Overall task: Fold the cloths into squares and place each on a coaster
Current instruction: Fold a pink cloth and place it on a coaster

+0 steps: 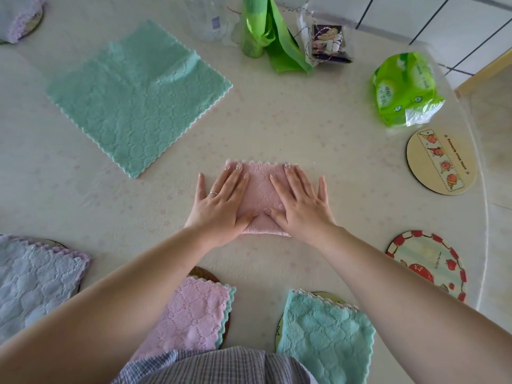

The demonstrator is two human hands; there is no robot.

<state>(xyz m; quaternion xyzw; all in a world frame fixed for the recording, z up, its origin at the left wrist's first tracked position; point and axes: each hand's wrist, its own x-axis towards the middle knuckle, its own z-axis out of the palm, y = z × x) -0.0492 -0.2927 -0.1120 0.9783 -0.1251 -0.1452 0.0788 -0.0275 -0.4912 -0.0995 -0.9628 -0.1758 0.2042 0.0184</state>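
A pink cloth (260, 192), folded into a small square, lies at the table's centre. My left hand (221, 202) and my right hand (300, 202) rest flat on it, palms down, fingers spread. A green cloth (138, 95) lies unfolded at the upper left. Bare coasters sit at the right: a cream one (440, 160) and a red-rimmed one (428, 263). Folded cloths lie on coasters near me: a pink one (191, 311), a green one (327, 331), a lilac-blue one (36, 281). Another folded cloth (19, 15) lies on a coaster at the far left corner.
At the table's far side stand a clear bottle (207, 20), a green bag (266, 34), a small wrapped packet (329, 42) and a green tissue pack (406, 87). The round table's edge (482, 189) curves down the right.
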